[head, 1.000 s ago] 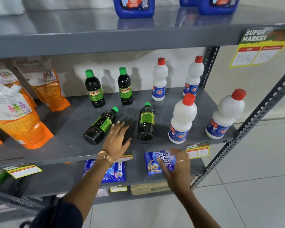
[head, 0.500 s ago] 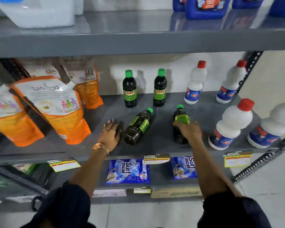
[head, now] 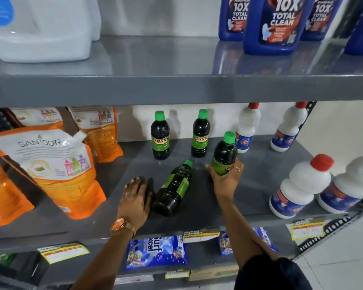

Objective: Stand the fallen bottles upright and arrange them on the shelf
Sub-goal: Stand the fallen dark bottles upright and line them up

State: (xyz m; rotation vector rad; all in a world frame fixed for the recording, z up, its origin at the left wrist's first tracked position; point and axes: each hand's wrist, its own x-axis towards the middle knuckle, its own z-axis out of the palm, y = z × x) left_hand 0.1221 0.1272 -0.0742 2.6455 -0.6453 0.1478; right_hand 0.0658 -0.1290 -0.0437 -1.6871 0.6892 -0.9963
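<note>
On the middle shelf (head: pixel 260 197), near its front edge and about midway along, one dark green-capped bottle (head: pixel 174 188) lies on its side. Its long axis runs on a diagonal: the base points toward the front edge and to the left, the cap toward the back and to the right. The left hand (head: pixel 137 197) rests palm down on the shelf just left of the bottle's base, fingers flat and loosely spread, holding nothing; whether it touches the bottle cannot be told. That hand is the nearer one, and the bottle lies just to its right, so the fingers would likely need to wrap the lower body and swing the cap end up.

The right hand (head: pixel 226 176) is wrapped around the lower half of a second dark bottle (head: pixel 224 154), cap up and tilted slightly, held just above the shelf to the right of the fallen one. It probably has to be set down beside the two upright dark bottles (head: pixel 160 136) in the back row. White red-capped bottles (head: pixel 300 187) stand toward the right edge, and orange pouches (head: pixel 57 172) crowd the left edge.
</note>
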